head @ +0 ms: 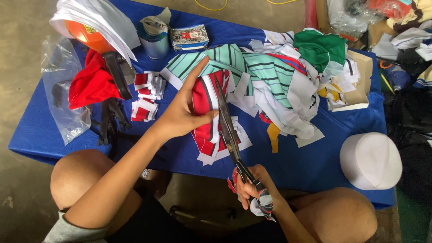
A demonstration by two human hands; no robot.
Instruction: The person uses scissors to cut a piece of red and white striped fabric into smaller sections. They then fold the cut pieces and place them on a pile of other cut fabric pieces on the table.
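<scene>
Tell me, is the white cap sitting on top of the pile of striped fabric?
No, the white cap rests by itself on the blue table, apart from the striped fabric pile.

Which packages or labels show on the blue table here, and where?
Small flat packet: far edge, rectangular, grey speckled wrap, red-and-white label.
Cylindrical tin: left of the packet, pale blue and white.
Clear plastic bag: left end, crumpled, holding something dark.
Open cardboard box: right side, beige, holding fabric scraps.
</scene>
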